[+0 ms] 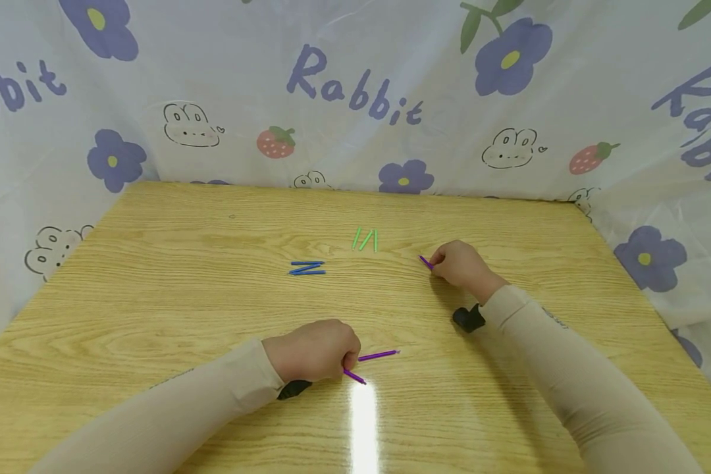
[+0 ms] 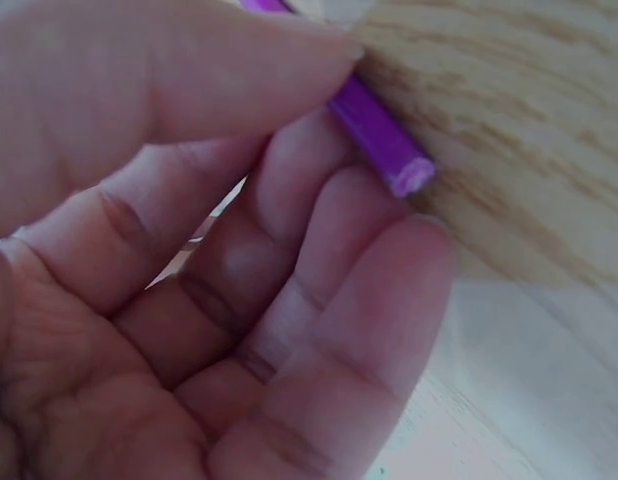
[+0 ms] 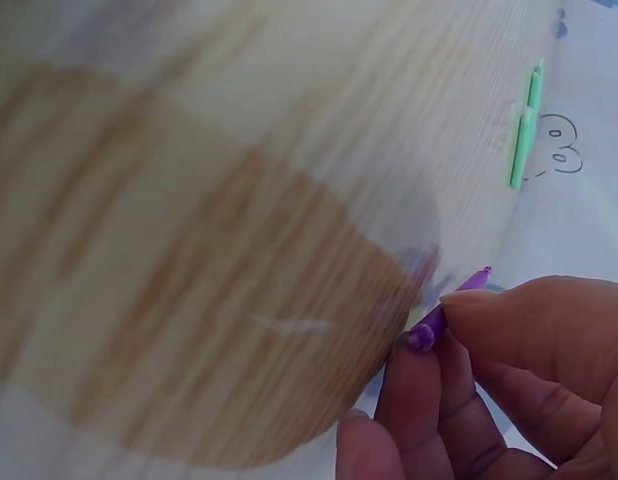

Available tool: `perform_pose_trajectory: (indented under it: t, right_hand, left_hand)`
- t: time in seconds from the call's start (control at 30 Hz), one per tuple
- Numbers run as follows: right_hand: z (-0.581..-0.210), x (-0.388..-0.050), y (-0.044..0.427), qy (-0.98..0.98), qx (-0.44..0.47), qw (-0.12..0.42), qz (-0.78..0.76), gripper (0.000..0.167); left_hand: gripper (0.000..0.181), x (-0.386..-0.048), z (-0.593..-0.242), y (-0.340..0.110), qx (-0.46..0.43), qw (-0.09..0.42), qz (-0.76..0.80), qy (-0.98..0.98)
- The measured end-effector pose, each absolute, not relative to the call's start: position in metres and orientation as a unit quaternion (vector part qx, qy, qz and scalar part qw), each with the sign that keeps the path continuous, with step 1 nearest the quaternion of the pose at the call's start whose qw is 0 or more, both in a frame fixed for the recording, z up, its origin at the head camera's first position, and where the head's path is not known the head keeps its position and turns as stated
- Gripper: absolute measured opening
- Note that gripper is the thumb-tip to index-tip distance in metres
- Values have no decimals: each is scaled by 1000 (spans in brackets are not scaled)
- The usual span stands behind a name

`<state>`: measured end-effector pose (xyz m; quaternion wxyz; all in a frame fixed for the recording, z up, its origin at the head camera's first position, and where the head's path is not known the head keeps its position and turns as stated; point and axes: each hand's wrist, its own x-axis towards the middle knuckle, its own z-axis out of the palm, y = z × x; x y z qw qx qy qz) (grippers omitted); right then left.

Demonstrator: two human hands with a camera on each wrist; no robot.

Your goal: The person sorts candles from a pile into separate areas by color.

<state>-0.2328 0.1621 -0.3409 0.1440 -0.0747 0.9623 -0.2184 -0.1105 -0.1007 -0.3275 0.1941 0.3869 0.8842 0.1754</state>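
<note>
My left hand (image 1: 316,349) pinches a thin purple candle (image 2: 379,135) between thumb and fingers, low over the front middle of the table. Just beyond those fingers, a second purple candle (image 1: 379,355) lies on the wood. Further back and to the right, my right hand (image 1: 465,266) holds another purple candle (image 3: 429,328) between thumb and fingertips, its slim tip pointing away from the palm. Several slim blue candles (image 1: 308,272) lie in a zigzag left of centre. Green candles (image 1: 365,240) lie in a small group behind them, left of my right hand.
The wooden table (image 1: 184,283) carries all of these. A white cloth (image 1: 355,151) printed with rabbits, flowers and strawberries hangs along its back and sides. Black wrist straps (image 1: 468,319) show under both sleeves. A bright light reflection (image 1: 364,428) crosses the table's front.
</note>
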Motion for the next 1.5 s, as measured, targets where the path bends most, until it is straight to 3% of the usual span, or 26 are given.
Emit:
perform_pose_trajectory:
  t: [1.1, 1.3, 1.5]
  right_hand:
    - [-341, -237, 161, 964, -64, 156, -207, 15]
    - [-340, -238, 162, 963, -75, 155, -209, 15]
    - [-341, -238, 163, 962, -76, 158, -209, 14]
  left_hand:
    - [28, -113, -330, -107, 388, 191, 201, 879]
    - [26, -118, -326, -110, 398, 169, 223, 874]
    - [20, -128, -320, -109, 369, 182, 264, 872]
